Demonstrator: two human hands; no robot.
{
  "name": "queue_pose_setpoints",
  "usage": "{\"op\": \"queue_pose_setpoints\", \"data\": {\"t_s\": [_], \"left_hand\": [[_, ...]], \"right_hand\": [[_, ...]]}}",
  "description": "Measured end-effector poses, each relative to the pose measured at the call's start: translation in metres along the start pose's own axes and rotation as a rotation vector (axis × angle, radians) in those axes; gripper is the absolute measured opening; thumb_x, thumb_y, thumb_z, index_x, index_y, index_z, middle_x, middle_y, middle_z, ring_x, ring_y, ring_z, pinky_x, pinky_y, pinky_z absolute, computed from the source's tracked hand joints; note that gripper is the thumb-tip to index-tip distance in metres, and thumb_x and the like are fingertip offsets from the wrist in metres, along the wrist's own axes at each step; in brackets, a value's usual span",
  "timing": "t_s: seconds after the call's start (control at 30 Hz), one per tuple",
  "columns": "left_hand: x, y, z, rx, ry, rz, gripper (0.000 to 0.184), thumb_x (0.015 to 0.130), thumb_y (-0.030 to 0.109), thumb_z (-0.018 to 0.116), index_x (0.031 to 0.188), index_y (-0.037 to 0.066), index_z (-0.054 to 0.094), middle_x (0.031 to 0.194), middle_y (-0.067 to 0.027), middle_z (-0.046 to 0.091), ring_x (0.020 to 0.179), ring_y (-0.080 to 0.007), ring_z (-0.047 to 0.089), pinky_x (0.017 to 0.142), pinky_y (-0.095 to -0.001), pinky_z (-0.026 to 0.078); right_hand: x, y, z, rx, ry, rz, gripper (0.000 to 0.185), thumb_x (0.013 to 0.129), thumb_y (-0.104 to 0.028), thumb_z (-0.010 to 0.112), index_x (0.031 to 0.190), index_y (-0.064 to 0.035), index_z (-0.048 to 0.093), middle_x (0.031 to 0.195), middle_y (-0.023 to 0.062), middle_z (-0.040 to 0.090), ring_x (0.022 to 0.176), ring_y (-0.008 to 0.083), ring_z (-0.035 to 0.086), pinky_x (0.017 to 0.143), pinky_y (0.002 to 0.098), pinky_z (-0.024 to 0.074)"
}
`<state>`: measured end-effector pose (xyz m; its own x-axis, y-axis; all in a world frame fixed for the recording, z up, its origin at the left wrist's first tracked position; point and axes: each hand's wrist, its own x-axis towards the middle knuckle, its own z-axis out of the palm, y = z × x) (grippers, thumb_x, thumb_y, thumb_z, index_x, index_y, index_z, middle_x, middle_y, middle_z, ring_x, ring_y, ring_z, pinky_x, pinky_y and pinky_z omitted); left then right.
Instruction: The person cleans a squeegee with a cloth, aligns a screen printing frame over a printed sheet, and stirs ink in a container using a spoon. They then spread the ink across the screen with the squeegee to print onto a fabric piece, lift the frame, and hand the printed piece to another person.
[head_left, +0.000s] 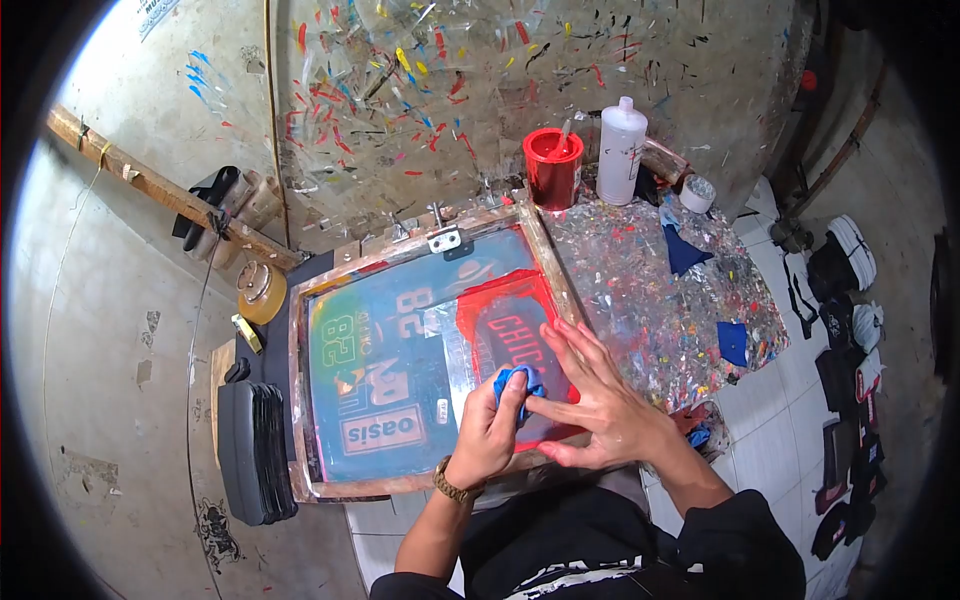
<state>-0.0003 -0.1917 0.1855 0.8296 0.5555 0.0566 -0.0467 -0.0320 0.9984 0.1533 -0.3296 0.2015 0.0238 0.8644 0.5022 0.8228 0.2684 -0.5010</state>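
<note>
My left hand (487, 428) is closed on a crumpled blue cloth (535, 383), above the lower right of the screen printing frame. My right hand (605, 405) has its fingers spread, and one finger reaches into the cloth. Below both hands lies the wooden-edged screen (372, 487), its mesh carrying several designs, including "oasis" (383, 429) and "28". Red ink (470, 318) surrounds the "CHIC..." lettering (515, 340), which my right hand partly covers. A metal hinge clamp (443, 241) sits at the screen's far edge.
Behind the screen stand a red ink tub (553, 172) with a stick in it and a white bottle (621, 150). Blue cloth scraps (687, 250) lie on the paint-spattered table (640, 300). At left are a tape roll (261, 290) and stacked black pieces (260, 450).
</note>
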Motion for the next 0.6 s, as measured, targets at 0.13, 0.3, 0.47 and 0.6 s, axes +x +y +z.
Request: {"op": "queue_pose_setpoints", "data": {"t_s": [0.13, 0.3, 0.47, 0.6], "left_hand": [[0.000, -0.001, 0.011, -0.313, 0.077, -0.138, 0.034, 0.112, 0.033, 0.047, 0.097, 0.007, 0.064, 0.081, 0.0032, 0.060, 0.068, -0.0033, 0.048, 0.059, -0.0225, 0.039], [-0.002, 0.002, 0.025, -0.576, 0.206, -0.214, 0.031, 0.111, 0.035, 0.049, 0.097, 0.010, 0.062, 0.080, 0.0025, 0.059, 0.065, -0.0055, 0.049, 0.058, -0.0248, 0.040], [0.005, -0.015, -0.005, -0.843, 0.026, 0.019, 0.033, 0.110, 0.039, 0.050, 0.103, 0.008, 0.061, 0.076, 0.0011, 0.054, 0.058, -0.0060, 0.041, 0.053, -0.0246, 0.032], [-0.002, -0.004, 0.005, -0.462, 0.306, -0.108, 0.041, 0.110, 0.043, 0.047, 0.108, 0.005, 0.062, 0.083, -0.0016, 0.059, 0.064, -0.0067, 0.050, 0.059, -0.0225, 0.038]], "right_hand": [[-0.003, -0.003, 0.004, -0.097, 0.020, -0.028, 0.055, 0.081, -0.043, 0.078, 0.130, -0.0183, 0.070, 0.166, 0.0256, 0.024, 0.154, 0.0437, 0.019, 0.121, 0.0674, 0.0178], [-0.006, 0.001, 0.014, -0.233, 0.094, -0.071, 0.064, 0.074, -0.047, 0.084, 0.131, -0.0208, 0.071, 0.167, 0.0253, 0.023, 0.154, 0.0459, 0.019, 0.119, 0.0697, 0.0212], [-0.013, -0.001, 0.015, -0.149, 0.088, -0.024, 0.064, 0.080, -0.044, 0.079, 0.141, -0.0294, 0.065, 0.166, 0.0234, 0.026, 0.153, 0.0463, 0.021, 0.120, 0.0691, 0.0212], [-0.012, -0.005, 0.013, -0.105, 0.090, 0.005, 0.061, 0.080, -0.042, 0.079, 0.139, -0.0307, 0.067, 0.167, 0.0240, 0.024, 0.153, 0.0471, 0.020, 0.120, 0.0681, 0.0203]]}}
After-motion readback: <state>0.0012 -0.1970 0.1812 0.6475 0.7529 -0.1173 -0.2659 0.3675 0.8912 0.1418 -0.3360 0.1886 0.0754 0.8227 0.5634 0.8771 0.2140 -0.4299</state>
